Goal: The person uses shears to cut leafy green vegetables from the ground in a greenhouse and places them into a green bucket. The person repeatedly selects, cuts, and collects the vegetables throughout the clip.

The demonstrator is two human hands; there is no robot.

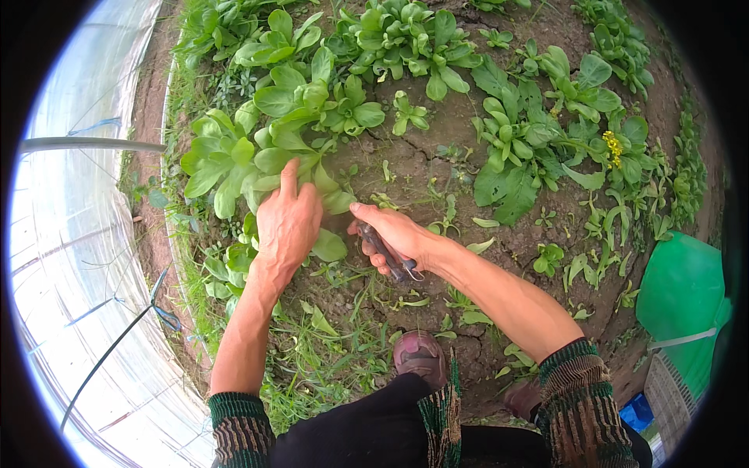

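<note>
My left hand (pixel 289 219) rests on a leafy green plant (pixel 287 146) left of centre, its index finger stretched over the leaves and the other fingers curled. Whether it pinches a leaf cannot be told. To its right, my right hand (pixel 389 234) is closed around the dark handles of a small hand tool (pixel 383 251), perhaps pruning shears. The tool's working end is hidden by the hand and leaves. A broad pale leaf (pixel 329 245) lies between the two hands. Another leafy rosette (pixel 216 155) grows just left of my left hand.
Cracked soil (pixel 409 146) carries small seedlings, weeds and cut leaves. A yellow-flowered plant (pixel 613 150) grows at right. Plastic greenhouse sheeting (pixel 76 234) with a pole (pixel 93 144) borders the left. A green plastic container (pixel 679 286) and a pale crate (pixel 670 389) stand lower right. My shoe (pixel 419 357) is below.
</note>
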